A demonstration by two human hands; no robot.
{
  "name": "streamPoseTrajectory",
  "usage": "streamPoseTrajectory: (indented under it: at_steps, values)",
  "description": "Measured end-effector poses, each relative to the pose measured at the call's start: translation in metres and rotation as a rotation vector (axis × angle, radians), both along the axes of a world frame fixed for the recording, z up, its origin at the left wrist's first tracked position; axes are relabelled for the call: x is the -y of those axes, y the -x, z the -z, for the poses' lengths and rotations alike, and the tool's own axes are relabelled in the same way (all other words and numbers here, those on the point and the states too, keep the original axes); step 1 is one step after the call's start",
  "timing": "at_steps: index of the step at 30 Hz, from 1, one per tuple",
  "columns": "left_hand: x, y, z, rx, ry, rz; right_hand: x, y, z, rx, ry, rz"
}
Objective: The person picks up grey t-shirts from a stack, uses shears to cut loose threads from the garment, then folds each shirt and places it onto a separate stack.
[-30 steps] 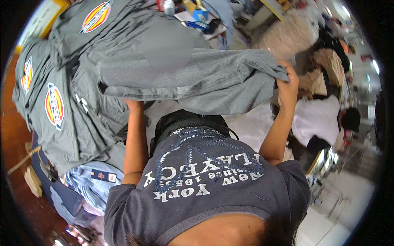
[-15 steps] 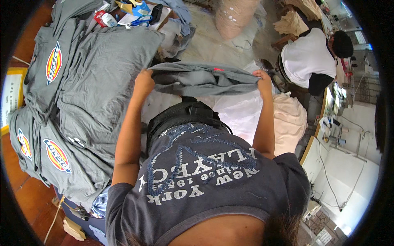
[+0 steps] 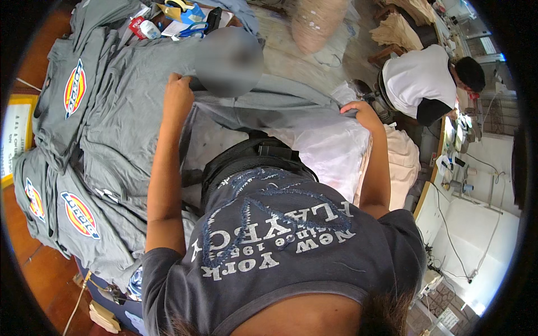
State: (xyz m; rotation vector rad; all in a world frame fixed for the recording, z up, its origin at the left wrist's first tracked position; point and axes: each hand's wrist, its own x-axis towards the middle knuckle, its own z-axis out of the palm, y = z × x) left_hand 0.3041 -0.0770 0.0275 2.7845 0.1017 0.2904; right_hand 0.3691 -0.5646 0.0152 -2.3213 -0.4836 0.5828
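A grey shirt (image 3: 263, 109) is stretched sideways in front of my waist. My left hand (image 3: 179, 92) pinches its left end, fingers closed, over the larger spread of grey cloth. At its right end my right hand (image 3: 364, 115) grips the edge between thumb and fingers. A round blurred patch hides some of the cloth near my left hand. More grey shirts (image 3: 126, 101) with a colourful printed emblem lie at my left, close to that hand. Under the right end of the held shirt is a whitish plastic sheet (image 3: 325, 151).
Scissors (image 3: 190, 31), a white bottle (image 3: 149, 29) and small supplies lie at the far left. A pale pink cloth pile (image 3: 400, 168) is beside my right arm. A large wrapped bundle (image 3: 318, 25) stands at the far side. At right, another person (image 3: 417, 81) bends over a worktable.
My left hand has moved left and away from me, while my right hand has lowered slightly. The shirt has gone from a bunched, open loop to a longer, flatter stretch.
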Motion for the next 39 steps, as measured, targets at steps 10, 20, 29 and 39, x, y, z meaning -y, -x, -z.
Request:
streamPoseTrajectory:
  at_steps: [10, 20, 29, 39]
  values:
    - [0.025, 0.010, -0.023, -0.091, 1.507, -0.039, -0.068, 0.001, -0.035, -0.464, -1.121, 0.641]
    - [0.017, 0.018, -0.041, 0.374, 0.644, -0.223, -0.012, -0.068, -0.016, -0.141, -0.631, 0.482]
    - [-0.004, 0.049, 0.019, -0.344, 1.295, -0.501, 0.034, -0.058, 0.034, -0.406, -0.658, 0.759]
    - [0.000, 0.067, -0.024, -0.073, 2.006, 0.031, -0.018, -0.071, -0.048, 0.139, -0.189, 0.336]
